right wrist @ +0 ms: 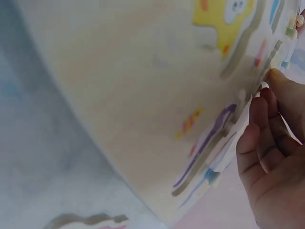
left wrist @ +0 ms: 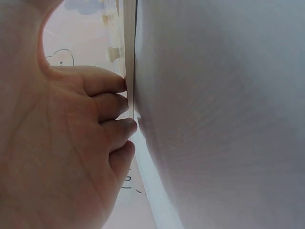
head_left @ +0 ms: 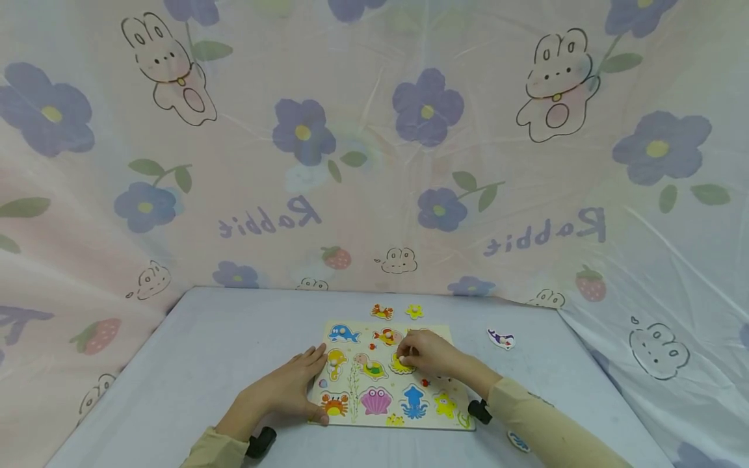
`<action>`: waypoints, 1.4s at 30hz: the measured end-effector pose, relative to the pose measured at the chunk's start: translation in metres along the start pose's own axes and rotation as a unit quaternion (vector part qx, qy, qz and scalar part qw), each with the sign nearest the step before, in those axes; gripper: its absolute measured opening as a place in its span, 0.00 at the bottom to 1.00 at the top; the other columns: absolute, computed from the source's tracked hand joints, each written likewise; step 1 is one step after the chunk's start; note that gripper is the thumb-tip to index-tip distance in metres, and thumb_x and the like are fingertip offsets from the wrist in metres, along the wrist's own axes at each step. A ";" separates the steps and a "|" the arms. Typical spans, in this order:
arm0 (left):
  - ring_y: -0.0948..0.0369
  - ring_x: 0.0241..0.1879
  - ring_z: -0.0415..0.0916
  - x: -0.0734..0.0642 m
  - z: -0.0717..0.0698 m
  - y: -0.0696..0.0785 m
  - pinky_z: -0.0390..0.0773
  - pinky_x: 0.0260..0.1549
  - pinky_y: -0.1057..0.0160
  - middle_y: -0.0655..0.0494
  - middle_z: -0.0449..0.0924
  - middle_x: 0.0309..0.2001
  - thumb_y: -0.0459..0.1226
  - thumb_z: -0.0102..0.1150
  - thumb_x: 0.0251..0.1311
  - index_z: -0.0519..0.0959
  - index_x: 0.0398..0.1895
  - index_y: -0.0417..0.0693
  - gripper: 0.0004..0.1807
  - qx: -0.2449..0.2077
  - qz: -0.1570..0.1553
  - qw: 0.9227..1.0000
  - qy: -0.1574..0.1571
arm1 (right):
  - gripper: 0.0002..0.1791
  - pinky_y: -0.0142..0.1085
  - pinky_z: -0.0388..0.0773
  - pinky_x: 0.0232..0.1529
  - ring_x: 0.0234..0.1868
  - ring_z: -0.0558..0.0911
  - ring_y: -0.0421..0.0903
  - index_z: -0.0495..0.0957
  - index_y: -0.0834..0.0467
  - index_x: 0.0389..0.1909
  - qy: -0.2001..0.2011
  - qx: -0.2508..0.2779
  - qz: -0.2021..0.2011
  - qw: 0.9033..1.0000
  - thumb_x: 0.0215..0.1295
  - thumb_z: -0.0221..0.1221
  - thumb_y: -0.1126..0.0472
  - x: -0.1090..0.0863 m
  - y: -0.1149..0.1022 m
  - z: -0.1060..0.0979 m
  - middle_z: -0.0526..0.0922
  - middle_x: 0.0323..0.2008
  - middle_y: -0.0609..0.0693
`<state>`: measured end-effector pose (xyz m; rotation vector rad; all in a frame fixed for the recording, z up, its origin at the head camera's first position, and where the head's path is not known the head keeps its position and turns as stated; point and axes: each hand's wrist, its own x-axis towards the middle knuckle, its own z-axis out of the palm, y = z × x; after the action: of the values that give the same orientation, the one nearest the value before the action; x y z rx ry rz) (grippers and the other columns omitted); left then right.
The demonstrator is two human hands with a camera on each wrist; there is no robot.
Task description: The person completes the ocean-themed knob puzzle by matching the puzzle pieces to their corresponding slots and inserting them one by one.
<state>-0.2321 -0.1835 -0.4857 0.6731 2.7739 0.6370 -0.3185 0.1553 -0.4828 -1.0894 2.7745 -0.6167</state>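
Note:
A wooden sea-animal puzzle board [head_left: 394, 417] lies on the table. My left hand [head_left: 283, 390] touches its left side, with the thumb near the front corner. In the left wrist view the left fingertips [left wrist: 125, 125] press against the board's edge. My right hand [head_left: 433, 356] reaches over the board's right half and pinches a yellow scalloped puzzle piece [head_left: 401, 368], partly hidden by the fingers. Knobbed pieces sit on the board: a blue whale [head_left: 344, 334], a red-and-yellow fish [head_left: 386, 337], a yellow seahorse [head_left: 335, 365] and a turtle [head_left: 371, 368].
Behind the board lie a loose crab piece [head_left: 383, 312] and a yellow star-shaped piece [head_left: 414, 311]. To its right is a purple-and-white piece [head_left: 501, 338]. A blue piece [head_left: 518, 442] lies by the right sleeve. A printed curtain [head_left: 374, 162] hangs behind the table.

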 end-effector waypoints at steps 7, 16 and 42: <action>0.39 0.81 0.45 0.000 -0.001 0.000 0.52 0.77 0.36 0.40 0.48 0.83 0.66 0.79 0.39 0.60 0.79 0.34 0.70 -0.001 -0.002 1.000 -0.001 | 0.04 0.30 0.76 0.36 0.32 0.73 0.36 0.86 0.52 0.38 0.003 0.003 0.004 1.000 0.69 0.68 0.57 0.000 -0.001 0.000 0.77 0.34 0.35; 0.39 0.81 0.45 0.001 -0.002 0.000 0.52 0.77 0.36 0.40 0.48 0.83 0.66 0.79 0.39 0.60 0.79 0.34 0.70 -0.003 -0.001 1.000 -0.002 | 0.02 0.30 0.77 0.36 0.32 0.74 0.36 0.87 0.50 0.40 0.001 0.022 0.020 1.000 0.69 0.68 0.60 -0.001 -0.003 -0.001 0.79 0.33 0.36; 0.40 0.81 0.45 0.002 -0.001 -0.002 0.51 0.78 0.37 0.41 0.49 0.83 0.67 0.79 0.38 0.60 0.79 0.34 0.70 -0.002 -0.006 1.000 -0.002 | 0.13 0.35 0.82 0.43 0.45 0.83 0.45 0.85 0.58 0.54 0.154 0.123 0.103 0.975 0.75 0.63 0.57 -0.055 0.023 -0.036 0.86 0.50 0.48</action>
<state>-0.2350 -0.1846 -0.4864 0.6567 2.7688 0.6390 -0.3007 0.2191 -0.4620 -0.6972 2.9014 -1.1474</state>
